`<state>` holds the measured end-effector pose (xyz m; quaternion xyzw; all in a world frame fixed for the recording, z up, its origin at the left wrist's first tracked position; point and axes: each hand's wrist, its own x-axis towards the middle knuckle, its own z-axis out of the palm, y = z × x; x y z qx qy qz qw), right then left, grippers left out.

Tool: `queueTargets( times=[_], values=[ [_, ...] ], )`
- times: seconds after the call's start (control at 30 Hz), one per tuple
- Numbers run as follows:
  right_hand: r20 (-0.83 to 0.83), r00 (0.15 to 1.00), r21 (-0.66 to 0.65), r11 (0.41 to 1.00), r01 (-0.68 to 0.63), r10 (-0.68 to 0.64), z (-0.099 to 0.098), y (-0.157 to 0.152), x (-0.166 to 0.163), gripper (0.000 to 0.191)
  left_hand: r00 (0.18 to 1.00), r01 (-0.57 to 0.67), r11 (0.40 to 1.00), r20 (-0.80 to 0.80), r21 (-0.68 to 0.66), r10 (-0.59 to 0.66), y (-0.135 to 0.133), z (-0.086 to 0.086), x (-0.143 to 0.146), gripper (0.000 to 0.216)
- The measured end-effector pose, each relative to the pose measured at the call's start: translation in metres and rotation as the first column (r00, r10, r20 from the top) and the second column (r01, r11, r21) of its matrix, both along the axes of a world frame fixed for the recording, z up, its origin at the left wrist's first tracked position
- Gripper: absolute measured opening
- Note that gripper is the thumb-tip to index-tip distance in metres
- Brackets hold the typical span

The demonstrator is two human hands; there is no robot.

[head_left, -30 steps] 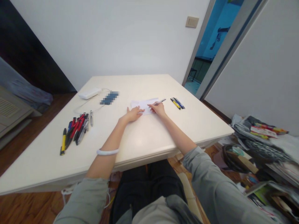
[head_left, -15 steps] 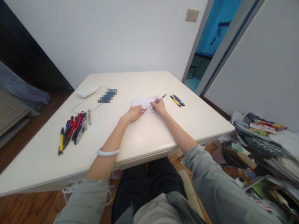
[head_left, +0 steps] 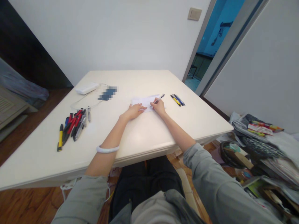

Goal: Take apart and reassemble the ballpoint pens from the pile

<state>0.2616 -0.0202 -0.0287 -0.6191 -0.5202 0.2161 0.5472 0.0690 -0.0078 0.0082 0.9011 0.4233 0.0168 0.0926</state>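
Observation:
A white sheet of paper (head_left: 142, 100) lies on the white table (head_left: 144, 133) in front of me. My left hand (head_left: 135, 111) rests flat across its lower left part, fingers stretched out. At the right part of the sheet, my right hand (head_left: 159, 106) is closed around a pen (head_left: 161, 97), whose tip points down to the paper and whose back end leans up to the right. Right of that hand lie a yellow pen (head_left: 175, 100) and a few blue and dark pens (head_left: 179, 99), side by side.
On the left lies a pile of red, black and clear pens (head_left: 76, 123), with a yellow marker (head_left: 60, 137) beside it. Behind are a white power strip (head_left: 87, 88) with a cable and a blurred-out dark object (head_left: 107, 93). A basket (head_left: 233, 154) and clutter stand on the floor at right.
The pen in my right hand stands slightly steeper, and its back end has shifted a little left. My left hand stays on the paper. The whole view has tilted slightly.

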Motion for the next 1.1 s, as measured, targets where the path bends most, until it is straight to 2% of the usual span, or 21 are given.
queueTargets(
  times=[0.43, 0.6, 0.77, 0.93, 1.1],
  values=[
    [0.026, 1.000, 0.012, 1.000, 0.009, -0.010, -0.0034, 0.0036, 0.0032, 0.025, 0.999, -0.030, 0.999, 0.021, -0.033, 0.031, -0.0018, 0.0007, 0.0008, 0.045],
    [0.020, 0.999, -0.002, 0.999, -0.033, 0.033, -0.0055, 0.0057, 0.0037, 0.023, 0.999, -0.030, 0.999, 0.027, -0.041, 0.031, -0.0027, 0.0019, 0.0004, 0.044],
    [0.010, 1.000, -0.008, 1.000, -0.003, 0.003, -0.0054, 0.0055, 0.0038, 0.021, 0.999, -0.035, 0.999, 0.001, -0.037, 0.035, -0.0032, 0.0026, 0.0007, 0.046],
    [0.010, 0.999, -0.023, 0.999, -0.044, 0.045, -0.0019, 0.0016, 0.0024, 0.022, 0.999, -0.031, 0.999, 0.014, -0.033, 0.032, -0.0033, 0.0019, 0.0003, 0.045],
    [0.027, 1.000, -0.001, 1.000, -0.006, 0.006, -0.0003, 0.0002, 0.0011, 0.023, 0.999, -0.031, 0.999, 0.032, -0.027, 0.032, -0.0024, 0.0010, -0.0002, 0.044]
  ],
)
